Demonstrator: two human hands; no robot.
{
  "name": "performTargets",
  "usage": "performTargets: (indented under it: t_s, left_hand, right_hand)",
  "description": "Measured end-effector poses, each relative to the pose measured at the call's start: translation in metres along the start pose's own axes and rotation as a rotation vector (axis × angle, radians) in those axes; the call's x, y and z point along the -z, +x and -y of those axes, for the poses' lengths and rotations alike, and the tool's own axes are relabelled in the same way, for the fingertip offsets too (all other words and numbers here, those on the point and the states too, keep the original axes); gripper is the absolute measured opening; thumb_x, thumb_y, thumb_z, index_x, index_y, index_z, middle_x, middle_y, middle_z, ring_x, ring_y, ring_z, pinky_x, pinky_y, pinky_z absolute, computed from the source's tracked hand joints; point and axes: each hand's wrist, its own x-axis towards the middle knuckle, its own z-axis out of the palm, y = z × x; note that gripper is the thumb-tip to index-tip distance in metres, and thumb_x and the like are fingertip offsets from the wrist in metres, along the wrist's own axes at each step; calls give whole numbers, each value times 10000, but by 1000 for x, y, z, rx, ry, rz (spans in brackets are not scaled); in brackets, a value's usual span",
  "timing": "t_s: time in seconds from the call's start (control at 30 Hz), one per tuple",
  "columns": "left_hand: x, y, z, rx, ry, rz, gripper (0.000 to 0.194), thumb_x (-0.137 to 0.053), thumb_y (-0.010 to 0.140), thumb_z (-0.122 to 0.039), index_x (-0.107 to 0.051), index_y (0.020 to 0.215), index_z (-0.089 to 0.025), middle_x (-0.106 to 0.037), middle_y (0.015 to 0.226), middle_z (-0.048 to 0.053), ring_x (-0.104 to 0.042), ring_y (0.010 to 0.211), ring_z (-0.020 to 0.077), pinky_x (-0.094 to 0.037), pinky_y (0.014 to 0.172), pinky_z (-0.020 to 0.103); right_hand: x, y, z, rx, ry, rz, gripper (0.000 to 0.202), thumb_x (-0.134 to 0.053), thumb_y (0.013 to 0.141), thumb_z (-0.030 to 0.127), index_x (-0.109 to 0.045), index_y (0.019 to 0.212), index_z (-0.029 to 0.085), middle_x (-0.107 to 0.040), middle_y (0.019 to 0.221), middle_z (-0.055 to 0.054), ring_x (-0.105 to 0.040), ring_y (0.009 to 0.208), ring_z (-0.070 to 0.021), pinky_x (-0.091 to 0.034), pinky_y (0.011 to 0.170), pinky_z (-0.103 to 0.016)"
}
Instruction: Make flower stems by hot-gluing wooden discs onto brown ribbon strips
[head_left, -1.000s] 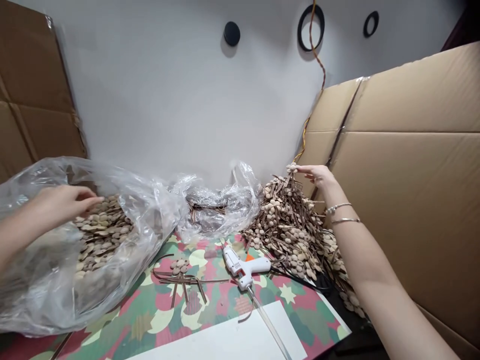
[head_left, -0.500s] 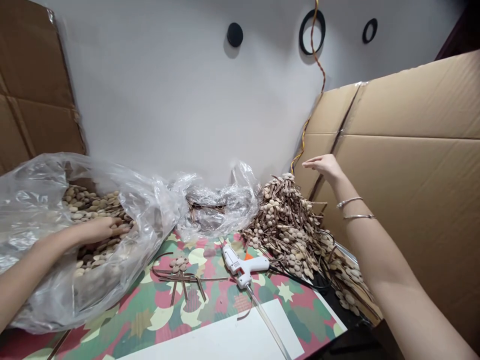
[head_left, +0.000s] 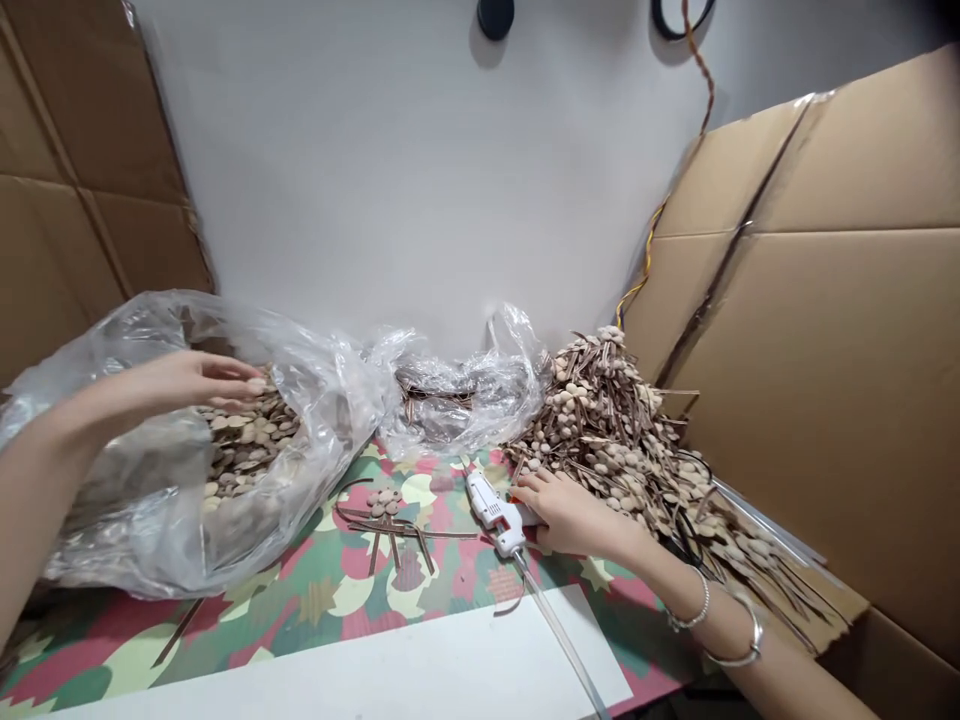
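Note:
My left hand [head_left: 199, 382] is over the mouth of a clear plastic bag [head_left: 135, 510], its fingers pressed together. A small pale oval piece [head_left: 259, 384] seems to show at the fingertips. In the bag lie many flat oval wooden-looking pieces [head_left: 255, 430]. My right hand [head_left: 562, 508] is closed round the handle of a white hot glue gun [head_left: 491, 508], which lies on the table with a clear glue stick [head_left: 562, 635] out of its back. Left of the gun are thin brown strips [head_left: 405, 530] and a small flower-like cluster of ovals [head_left: 384, 502].
A heap of stems with oval clusters [head_left: 615, 430] rises behind my right hand. Crumpled clear plastic [head_left: 465, 390] sits at the back against the wall. Cardboard [head_left: 832, 330] stands at right and left. A white sheet [head_left: 360, 660] lies along the front of the patterned table [head_left: 300, 590].
My right hand has come down from above the heap onto the glue gun's handle. My left hand has lifted from the pieces inside the bag. The view has shifted slightly.

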Motion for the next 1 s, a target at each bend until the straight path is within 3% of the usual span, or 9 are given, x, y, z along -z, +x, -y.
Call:
performTargets:
  t_s: [0.03, 0.1, 0.17, 0.27, 0.37, 0.47, 0.57, 0.73, 1.0]
  left_hand:
    - [5, -5, -9, 26, -41, 60, 462, -674, 636, -496, -659, 985, -193, -703, 924, -28, -604, 889, 186, -428, 840, 307]
    - [9, -18, -31, 20, -87, -32, 471, -699, 626, -476, -642, 1032, -244, -684, 1005, -28, -565, 993, 213, -359, 936, 382]
    - [5, -34, -53, -54, -163, -52, 446, -701, 645, -441, -641, 1043, -249, -686, 1005, -12, -567, 1002, 221, -371, 929, 386]
    - [-18, -56, -82, -167, -217, -112, 366, -693, 654, -445, -675, 977, -274, -695, 972, -8, -589, 972, 236, -437, 860, 366]
    - [-51, -67, -99, -273, -377, 35, 268, -631, 721, -440, -708, 895, -251, -703, 926, 8, -642, 837, 200, -503, 769, 305]
    - [-83, -66, -104, -295, -446, 247, 285, -564, 775, -440, -717, 848, -211, -710, 790, 32, -653, 722, 177, -527, 680, 267]
    - [-110, -58, -100, -280, -462, 359, 342, -521, 798, -454, -700, 801, -163, -693, 719, 57, -635, 611, 157, -515, 579, 250]
    - [-132, -52, -91, -236, -452, 319, 398, -482, 803, -501, -644, 841, -140, -688, 762, 83, -652, 627, 181, -483, 496, 243]
    - [-143, -56, -87, -325, -354, 263, 362, -435, 838, -477, -610, 812, -161, -675, 752, 45, -639, 679, 177, -482, 557, 249]
  right_hand:
    - [-5, 4, 0, -6, -31, -1, 408, -562, 648, 135, -576, 1056, 149, -574, 1057, -125, -515, 949, -269, -404, 757, -348]
    - [-9, 8, -2, -11, -62, -40, 371, -510, 642, 97, -574, 1005, 141, -551, 1089, -126, -520, 935, -251, -395, 765, -338]
    - [-6, 8, -5, 0, -53, -85, 341, -472, 659, 88, -564, 983, 141, -501, 1174, -129, -533, 905, -231, -399, 739, -317]
    - [8, 0, -12, 62, 82, -94, 325, -462, 700, 116, -545, 1012, 157, -507, 1172, -117, -559, 793, -194, -414, 668, -289]
    - [27, -11, -19, 195, 346, -153, 328, -500, 732, 152, -543, 1056, 181, -550, 1118, -99, -561, 903, -216, -424, 767, -301]
    - [38, -21, -21, 307, 609, -265, 296, -523, 753, 171, -560, 1044, 201, -566, 1111, -95, -538, 1005, -239, -417, 840, -326]
    - [39, -25, -16, 324, 741, -355, 260, -519, 750, 160, -581, 992, 231, -593, 1056, -81, -562, 962, -242, -447, 792, -341]
    - [31, -18, 1, 272, 746, -400, 225, -579, 721, 189, -615, 930, 264, -632, 977, -67, -587, 899, -250, -465, 755, -358]
    - [18, -6, 14, 171, 804, -386, 105, -572, 755, 222, -585, 858, 219, -623, 885, -50, -586, 800, -201, -462, 691, -297]
